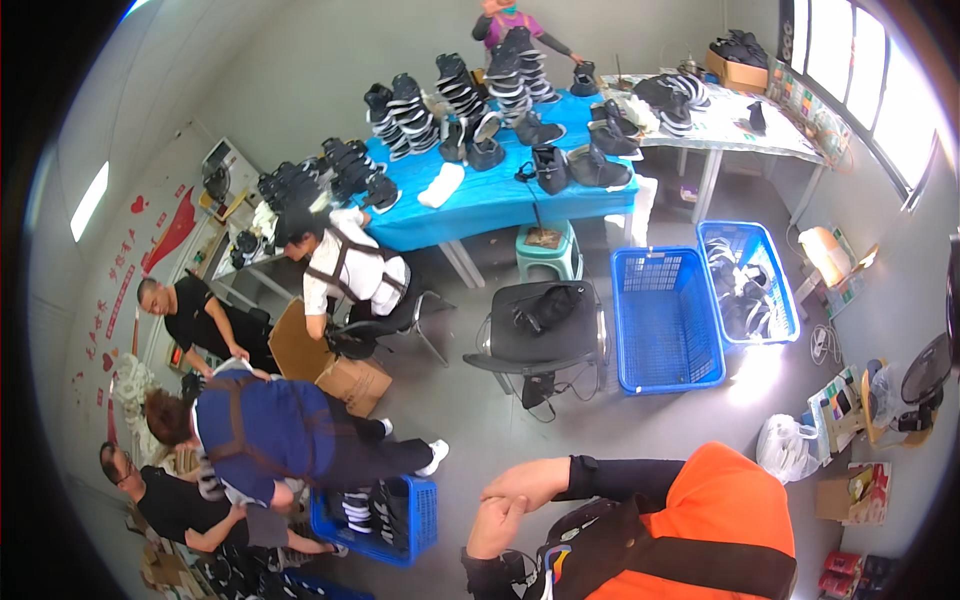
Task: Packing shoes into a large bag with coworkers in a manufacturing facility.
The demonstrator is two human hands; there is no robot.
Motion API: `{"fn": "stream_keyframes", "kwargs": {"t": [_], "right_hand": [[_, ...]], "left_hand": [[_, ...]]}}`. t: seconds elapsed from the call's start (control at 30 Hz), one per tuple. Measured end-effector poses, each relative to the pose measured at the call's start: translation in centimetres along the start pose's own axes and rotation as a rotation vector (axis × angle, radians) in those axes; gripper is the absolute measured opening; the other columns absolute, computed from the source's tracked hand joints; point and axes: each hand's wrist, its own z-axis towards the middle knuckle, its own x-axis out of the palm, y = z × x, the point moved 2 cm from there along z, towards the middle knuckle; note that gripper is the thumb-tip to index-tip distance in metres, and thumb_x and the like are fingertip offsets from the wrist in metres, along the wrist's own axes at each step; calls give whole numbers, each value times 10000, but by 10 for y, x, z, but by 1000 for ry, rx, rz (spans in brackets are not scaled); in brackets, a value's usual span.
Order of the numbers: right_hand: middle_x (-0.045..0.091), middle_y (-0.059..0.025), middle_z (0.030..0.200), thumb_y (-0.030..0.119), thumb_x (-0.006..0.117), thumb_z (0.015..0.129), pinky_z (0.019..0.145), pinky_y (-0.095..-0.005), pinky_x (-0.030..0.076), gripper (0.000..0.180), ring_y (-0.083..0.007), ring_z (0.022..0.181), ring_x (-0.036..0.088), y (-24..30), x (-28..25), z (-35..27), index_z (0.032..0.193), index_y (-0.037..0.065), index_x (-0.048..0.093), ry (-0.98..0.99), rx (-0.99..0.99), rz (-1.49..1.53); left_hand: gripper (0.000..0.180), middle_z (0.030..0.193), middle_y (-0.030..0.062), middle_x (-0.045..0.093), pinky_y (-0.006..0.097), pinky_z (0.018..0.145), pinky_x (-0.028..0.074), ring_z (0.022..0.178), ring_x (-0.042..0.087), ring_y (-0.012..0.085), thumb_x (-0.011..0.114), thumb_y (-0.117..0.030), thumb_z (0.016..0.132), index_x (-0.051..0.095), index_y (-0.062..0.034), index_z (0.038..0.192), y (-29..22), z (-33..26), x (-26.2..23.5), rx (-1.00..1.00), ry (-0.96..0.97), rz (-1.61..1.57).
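My right hand [533, 483] reaches in from the right, below an orange sleeve and a black undersleeve with a dark band at the wrist. My left hand [495, 527] comes up from the lower edge and meets it. The two are clasped together in front of my body, fingers curled against each other. No object shows between them, though the inner fingers are hidden. Closest to the hands is a blue basket [424, 520] on the floor to the left, holding black shoes with white soles [385, 515].
Ahead stands a black chair [520, 335] with a dark bag [548, 307]. Two blue baskets stand right of it, one with shoes [740, 290]. A blue-covered table [420, 225] bears stacked shoes. Several people work at left; another person [520, 25] stands behind the table. A carton [355, 385] sits left.
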Motion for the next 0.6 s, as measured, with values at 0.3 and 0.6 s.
{"fn": "stream_keyframes", "kwargs": {"t": [0.3,0.6], "right_hand": [[599,-222,1279,223,733,814,981,-630,452,377,-437,1274,532,25,22,49,1141,71,622,104,48,-375],[446,-254,1519,192,697,817,1136,-579,289,79,-463,1406,381,185,-167,106,822,126,655,-1416,-759,-781]], "left_hand": [[305,1177,193,689,353,896,530,1052,676,308,637,-171,978,652,3,1229,17,-91,-13,-132,-343,-212],[317,1180,103,711,329,906,526,1041,681,187,594,-167,1019,628,-33,1305,81,-120,-58,-274,-617,-439]]}}
